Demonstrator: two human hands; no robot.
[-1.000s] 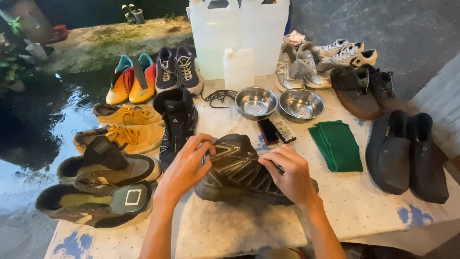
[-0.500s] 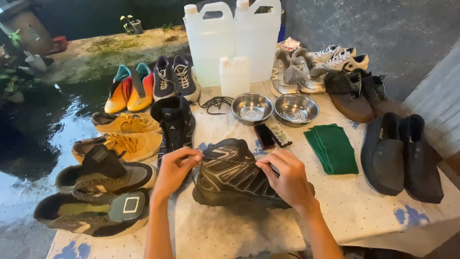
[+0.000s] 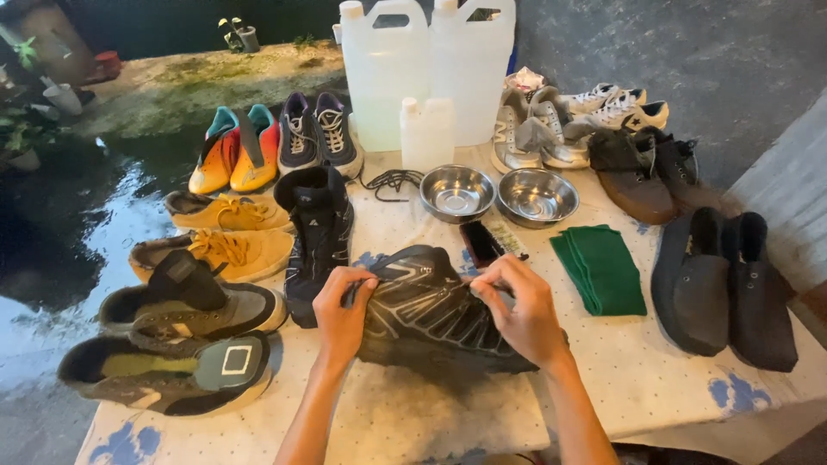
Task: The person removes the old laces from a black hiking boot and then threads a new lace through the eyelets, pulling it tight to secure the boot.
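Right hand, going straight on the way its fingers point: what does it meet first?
The right hand points up-left across the dark grey shoe it already pinches. Past the shoe, probably the black high-top, though depth is unclear.

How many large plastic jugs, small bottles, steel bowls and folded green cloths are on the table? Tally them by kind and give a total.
Large plastic jugs: 2
Small bottle: 1
Steel bowls: 2
Folded green cloth: 1
Total: 6

left hand (image 3: pixel 343 312) slid to shoe (image 3: pixel 439 306) collar | right hand (image 3: pixel 521 310) nearer tongue
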